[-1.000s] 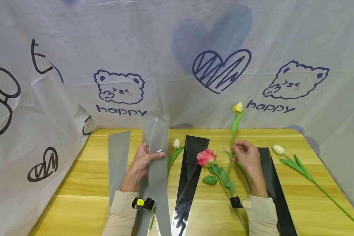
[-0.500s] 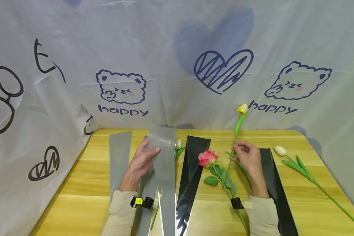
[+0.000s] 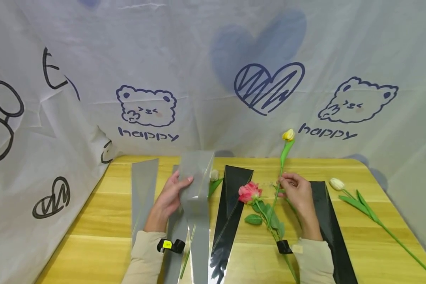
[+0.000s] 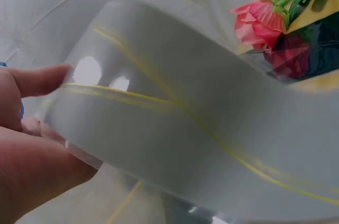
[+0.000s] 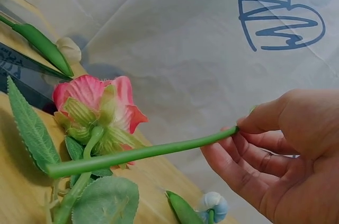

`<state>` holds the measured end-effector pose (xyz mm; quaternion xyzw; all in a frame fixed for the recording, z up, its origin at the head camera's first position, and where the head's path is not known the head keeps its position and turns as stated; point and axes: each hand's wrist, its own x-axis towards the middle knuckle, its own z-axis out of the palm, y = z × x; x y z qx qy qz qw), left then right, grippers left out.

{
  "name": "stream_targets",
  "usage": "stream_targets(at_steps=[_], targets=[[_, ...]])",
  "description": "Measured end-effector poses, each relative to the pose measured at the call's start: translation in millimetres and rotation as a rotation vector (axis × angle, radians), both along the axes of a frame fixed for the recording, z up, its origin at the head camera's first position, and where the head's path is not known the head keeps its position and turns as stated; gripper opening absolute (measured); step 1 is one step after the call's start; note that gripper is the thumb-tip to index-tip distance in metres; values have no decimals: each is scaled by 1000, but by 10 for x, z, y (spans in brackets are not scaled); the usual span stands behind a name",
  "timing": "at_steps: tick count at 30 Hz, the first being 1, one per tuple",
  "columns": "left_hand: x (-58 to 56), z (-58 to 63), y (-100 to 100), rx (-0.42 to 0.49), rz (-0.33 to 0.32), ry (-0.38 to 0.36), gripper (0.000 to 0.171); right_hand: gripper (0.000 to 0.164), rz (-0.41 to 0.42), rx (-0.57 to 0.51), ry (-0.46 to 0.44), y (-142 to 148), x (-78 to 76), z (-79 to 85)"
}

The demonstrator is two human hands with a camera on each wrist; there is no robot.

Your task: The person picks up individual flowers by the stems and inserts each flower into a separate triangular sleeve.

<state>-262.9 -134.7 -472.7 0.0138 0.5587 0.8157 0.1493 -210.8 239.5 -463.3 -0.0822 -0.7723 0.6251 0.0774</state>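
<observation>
My left hand pinches the edge of a translucent grey flower sleeve between thumb and fingers. Gold lines cross the sleeve, which bends over near its top and fills much of the left wrist view. With thumb and fingertips, my right hand pinches the stem of a yellow tulip, bloom up. In the right wrist view its cut green stem crosses in front of a pink rose. That rose lies on the table left of my right hand. A white tulip is partly hidden behind the raised sleeve.
More grey sleeve lies on the left of the wooden table. Two black sleeves, a middle black sleeve and a right black sleeve, lie flat. Another white tulip lies far right. A printed cloth hangs behind.
My left hand has swung the grey sleeve to the right, so it now covers part of the white tulip, and its upper part has bent. The yellow tulip stays in my right hand, slightly lower.
</observation>
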Motion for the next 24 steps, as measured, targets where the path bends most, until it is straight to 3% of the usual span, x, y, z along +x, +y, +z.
stream_targets(at_steps=[8, 15, 19, 24], targets=[[29, 28, 11, -16, -45, 27, 55, 34, -19, 16, 11, 6, 20, 7], [38, 43, 28, -32, 8, -10, 11, 34, -27, 2, 18, -23, 23, 48], [47, 33, 59, -121, 42, 46, 23, 32, -28, -7, 23, -46, 22, 80], [55, 25, 137, -215, 61, 112, 21, 33, -48, -50, 40, -70, 36, 158]])
